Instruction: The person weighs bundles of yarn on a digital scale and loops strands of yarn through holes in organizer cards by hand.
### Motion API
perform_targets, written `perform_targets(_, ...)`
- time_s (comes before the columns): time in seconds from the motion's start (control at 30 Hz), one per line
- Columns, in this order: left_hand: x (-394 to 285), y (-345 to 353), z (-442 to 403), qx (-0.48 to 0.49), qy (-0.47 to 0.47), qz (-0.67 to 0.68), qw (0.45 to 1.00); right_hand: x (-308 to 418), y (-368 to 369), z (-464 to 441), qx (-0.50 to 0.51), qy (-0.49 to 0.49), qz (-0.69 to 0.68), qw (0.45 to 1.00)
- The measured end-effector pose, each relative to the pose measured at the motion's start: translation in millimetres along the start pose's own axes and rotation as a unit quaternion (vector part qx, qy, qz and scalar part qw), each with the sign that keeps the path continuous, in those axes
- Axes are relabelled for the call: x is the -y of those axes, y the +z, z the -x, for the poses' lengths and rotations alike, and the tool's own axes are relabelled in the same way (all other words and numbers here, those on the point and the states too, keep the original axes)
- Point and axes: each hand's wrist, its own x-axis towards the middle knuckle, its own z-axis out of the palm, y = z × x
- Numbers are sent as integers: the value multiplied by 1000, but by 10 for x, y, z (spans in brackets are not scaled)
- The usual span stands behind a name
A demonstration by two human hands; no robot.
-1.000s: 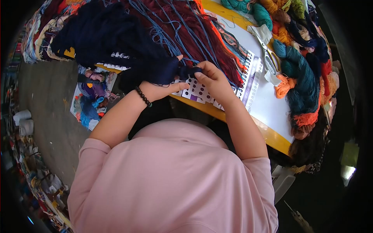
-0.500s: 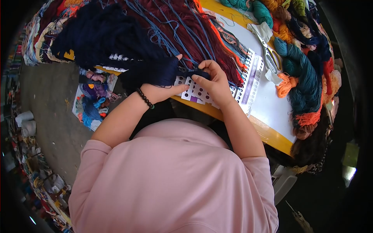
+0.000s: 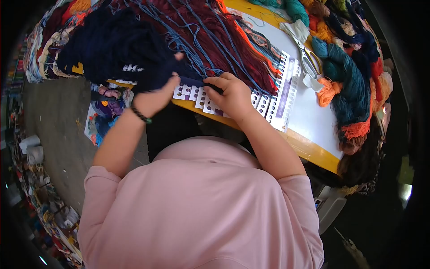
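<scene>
A large bundle of navy thread spreads over the table's left side. My left hand, slightly blurred and wearing a dark bead bracelet, is closed around the near part of this bundle. Between my hands a navy strand runs taut above white punched cards. The thumb and fingers of my right hand pinch the strand over the cards, partly covering them. Maroon threads and blue threads lie just beyond, their near ends by the card holes.
Scissors lie on the white board at right, by an orange skein and teal skeins. The yellow table edge runs close to my body. Colourful thread scraps sit lower at left.
My left hand has moved left with the navy bundle, drawing the strand out longer. My right hand has shifted left along the cards, uncovering cards to its right.
</scene>
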Motion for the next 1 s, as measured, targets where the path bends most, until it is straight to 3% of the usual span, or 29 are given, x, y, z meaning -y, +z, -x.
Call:
perform_targets(0.13, 96, -695, -71, 50, -238, 245, 939, 14, -36, -3, 18, 40, -16, 999)
perform_targets(0.23, 67, -964, -199, 36, -191, 260, 946, 3, -23, 2, 15, 53, -26, 998)
perform_targets(0.3, 109, -1113, -307, -23, -219, 289, 932, -40, -8, 13, 14, 43, -20, 999)
perform_targets(0.33, 293, -1220, -364, -58, -196, 365, 908, -42, -7, 24, 17, 32, -16, 999)
perform_targets(0.37, 440, -1324, -374, -106, -197, 484, 846, -16, -23, 41, 15, 31, -15, 999)
perform_targets(0.43, 514, -1412, -195, -197, -204, 499, 819, 59, -84, 62, 26, 38, -34, 998)
perform_targets(0.47, 609, -1392, -39, -198, -200, 559, 780, 93, -114, 102, 23, 36, -32, 999)
perform_targets(0.53, 427, -1220, 249, -129, -221, 657, 709, 165, -167, 228, -20, 60, -119, 991)
perform_targets(0.6, 305, -990, 501, -32, -202, 703, 681, 294, -238, 298, -21, 88, -128, 988)
perform_targets(0.63, 107, -843, 562, -37, -211, 716, 664, 381, -268, 311, -22, 115, -138, 984)
perform_targets(0.83, -473, -378, 580, 84, -121, 750, 645, 1127, -201, 244, 21, 25, -299, 954)
perform_targets(0.93, -554, -268, 578, 79, -116, 716, 684, 1253, -198, 223, 76, 78, -336, 936)
perform_targets(1.0, -632, -223, 588, 79, -125, 722, 675, 1246, -195, 248, 87, 108, -385, 912)
